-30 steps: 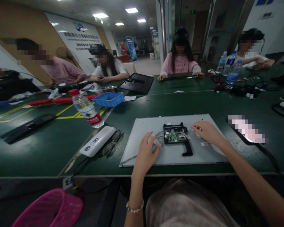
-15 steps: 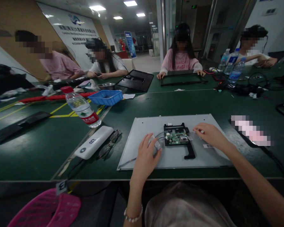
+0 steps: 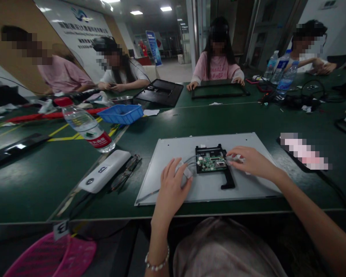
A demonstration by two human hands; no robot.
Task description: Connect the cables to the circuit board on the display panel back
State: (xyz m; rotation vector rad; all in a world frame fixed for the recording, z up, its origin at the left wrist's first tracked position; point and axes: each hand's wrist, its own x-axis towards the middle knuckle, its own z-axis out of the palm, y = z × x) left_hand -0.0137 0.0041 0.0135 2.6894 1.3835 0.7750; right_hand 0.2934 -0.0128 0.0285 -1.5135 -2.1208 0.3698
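Note:
A flat grey panel (image 3: 150,175) lies on the table before me. On it sits a black bracket (image 3: 227,181) holding a green circuit board (image 3: 212,163), with thin grey cables (image 3: 190,159) running off its left side. My left hand (image 3: 171,186) rests on the panel left of the board, fingers spread over a silvery tape-like patch (image 3: 187,172) by the cables. At the board's right edge, my right hand (image 3: 249,161) is closed in a pinch around a small shiny, pale piece that I cannot make out clearly.
Left of the panel are eyeglasses (image 3: 125,173), a white power bank (image 3: 105,171), a water bottle (image 3: 88,129) and a blue tray (image 3: 122,114). A phone (image 3: 304,152) lies to the right. Across the table, a person holds a black frame (image 3: 220,92). A pink basket (image 3: 80,256) stands below.
My right hand has moved left to the board's right edge, its fingers now against it. My left hand stays by the cables. The whole view has shifted slightly.

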